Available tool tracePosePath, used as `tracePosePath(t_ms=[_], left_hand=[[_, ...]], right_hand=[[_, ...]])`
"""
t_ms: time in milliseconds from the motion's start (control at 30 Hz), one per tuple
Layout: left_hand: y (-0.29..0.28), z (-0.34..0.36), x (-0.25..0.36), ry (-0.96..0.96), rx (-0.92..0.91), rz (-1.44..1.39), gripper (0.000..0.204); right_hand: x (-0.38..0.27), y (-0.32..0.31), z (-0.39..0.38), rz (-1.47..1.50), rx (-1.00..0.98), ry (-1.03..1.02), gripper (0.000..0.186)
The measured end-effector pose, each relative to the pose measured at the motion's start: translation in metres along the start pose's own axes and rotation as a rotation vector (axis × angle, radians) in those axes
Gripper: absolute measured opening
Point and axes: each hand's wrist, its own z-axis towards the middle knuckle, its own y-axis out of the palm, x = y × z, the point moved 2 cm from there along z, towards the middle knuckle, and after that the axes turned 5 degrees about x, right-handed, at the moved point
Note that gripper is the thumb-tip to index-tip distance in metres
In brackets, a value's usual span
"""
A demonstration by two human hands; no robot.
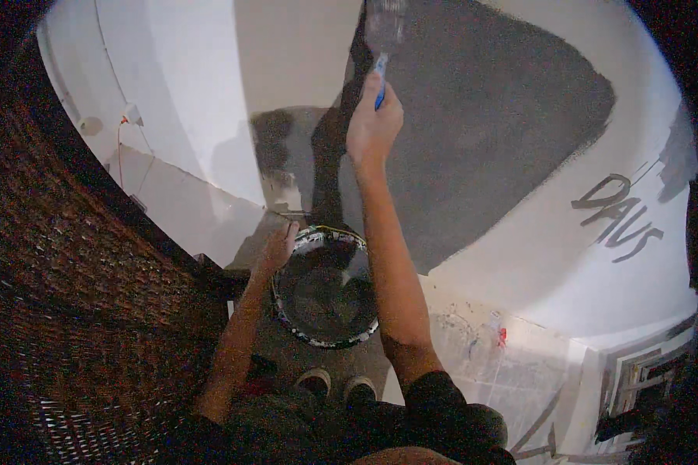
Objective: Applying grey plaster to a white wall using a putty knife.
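My right hand (375, 128) is raised in front of the wall, closed around the blue handle of a paintbrush (381, 91). The wide bristles point up against the wall and look smeared by motion. Behind and to the right of that hand spreads a large patch of dark grey paint (488, 116). Lower down, my left hand (280, 246) grips the upper left rim of a round bucket (290, 329). Paint splashes mark the bucket's rim, and its inside is dark. My right forearm covers part of the bucket's right side.
Dark painted lettering (616, 217) marks the pale wall at right. A small red item (502, 337) lies on the floor below it. Stacked frames (647, 384) stand at lower right. A brown woven surface (93, 287) fills the left. A cord hangs from a wall socket (132, 115).
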Motion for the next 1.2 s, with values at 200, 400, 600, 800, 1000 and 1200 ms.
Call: tracePosePath(t_ms=[200,400,600,800,1000,1200], left_hand=[[-0.060,0.033,0.071,-0.099,-0.150,0.270,0.044],[-0.026,0.026,0.051,0.050,-0.035,0.267,0.045],[0.002,-0.008,-0.050,0.169,0.051,0.068,0.046],[-0.033,0.037,0.073,-0.345,-0.242,-0.020,0.044],[-0.080,0.051,0.083,-0.593,-0.404,-0.027,0.054],[0.005,0.005,-0.034,-0.635,-0.168,-0.415,0.056]], right_hand=[[0.039,-0.021,-0.072,-0.053,0.023,0.116,0.042],[-0.009,-0.020,-0.005,-0.058,0.075,0.016,0.042],[-0.031,0.002,-0.007,-0.071,0.012,0.018,0.044],[0.022,-0.030,-0.040,-0.124,0.075,0.057,0.043],[-0.044,-0.008,0.020,-0.069,0.073,-0.073,0.042],[-0.010,-0.008,-0.031,-0.082,0.072,-0.031,0.044]])
